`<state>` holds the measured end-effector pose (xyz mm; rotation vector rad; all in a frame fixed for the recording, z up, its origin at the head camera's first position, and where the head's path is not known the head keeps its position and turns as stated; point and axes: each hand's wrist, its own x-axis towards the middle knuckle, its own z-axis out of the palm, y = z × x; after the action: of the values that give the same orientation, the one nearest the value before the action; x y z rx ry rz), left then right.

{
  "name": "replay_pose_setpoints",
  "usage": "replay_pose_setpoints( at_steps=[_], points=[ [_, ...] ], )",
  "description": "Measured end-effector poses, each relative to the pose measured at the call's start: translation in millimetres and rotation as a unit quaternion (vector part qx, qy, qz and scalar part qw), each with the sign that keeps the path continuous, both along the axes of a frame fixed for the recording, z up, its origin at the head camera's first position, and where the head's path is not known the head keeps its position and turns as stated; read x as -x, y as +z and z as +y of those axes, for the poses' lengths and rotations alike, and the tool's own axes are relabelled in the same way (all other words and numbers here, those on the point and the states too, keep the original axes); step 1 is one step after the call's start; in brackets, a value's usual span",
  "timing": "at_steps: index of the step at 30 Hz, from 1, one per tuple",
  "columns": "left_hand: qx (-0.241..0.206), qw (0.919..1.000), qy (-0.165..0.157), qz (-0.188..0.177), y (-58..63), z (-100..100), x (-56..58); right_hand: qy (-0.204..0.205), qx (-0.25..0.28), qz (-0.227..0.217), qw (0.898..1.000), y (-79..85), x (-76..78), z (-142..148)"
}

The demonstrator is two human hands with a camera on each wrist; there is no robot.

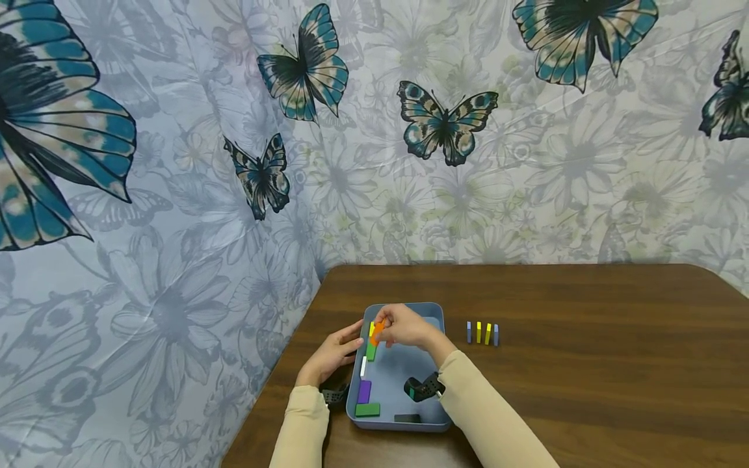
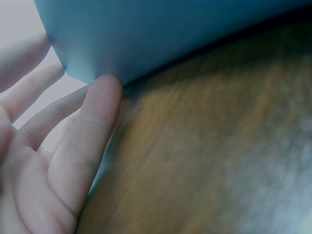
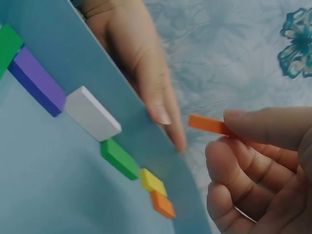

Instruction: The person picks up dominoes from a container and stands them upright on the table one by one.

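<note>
Above the left wall of a blue tray (image 1: 400, 374), my right hand (image 1: 406, 327) pinches a thin orange block (image 3: 207, 124) between thumb and fingers. My left hand (image 1: 335, 354) lies along the outside of that wall, fingers extended, with its thumb (image 2: 102, 102) against the tray in the left wrist view. Inside, along the wall, runs a row: a second orange block (image 3: 162, 204), a yellow block (image 3: 153, 181), a green block (image 3: 120, 160), a white block (image 3: 92, 113) and a purple block (image 3: 38, 82). Another green block (image 1: 367, 409) sits in the near left corner.
A dark block (image 1: 407, 418) is by the tray's near wall. On the brown wooden table (image 1: 585, 364), right of the tray, two yellow blocks (image 1: 478, 332) stand between two blue blocks (image 1: 496, 334). A butterfly-patterned wall covering (image 1: 363, 214) hangs behind.
</note>
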<state>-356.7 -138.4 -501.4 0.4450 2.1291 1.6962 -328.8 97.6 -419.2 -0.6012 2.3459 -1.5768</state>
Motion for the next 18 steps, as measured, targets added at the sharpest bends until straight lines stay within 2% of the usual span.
replay_pose_setpoints(
  at_steps=[6,18],
  points=[
    [0.000,1.0000,0.001,0.005,-0.3,-0.3,-0.8,0.005,-0.020,0.016,1.000,9.5,-10.5,16.0],
    [-0.009,0.9999,-0.003,0.007,-1.1,-0.7,-0.9,-0.018,-0.089,0.085,0.992,11.1,-21.4,47.0]
  ],
)
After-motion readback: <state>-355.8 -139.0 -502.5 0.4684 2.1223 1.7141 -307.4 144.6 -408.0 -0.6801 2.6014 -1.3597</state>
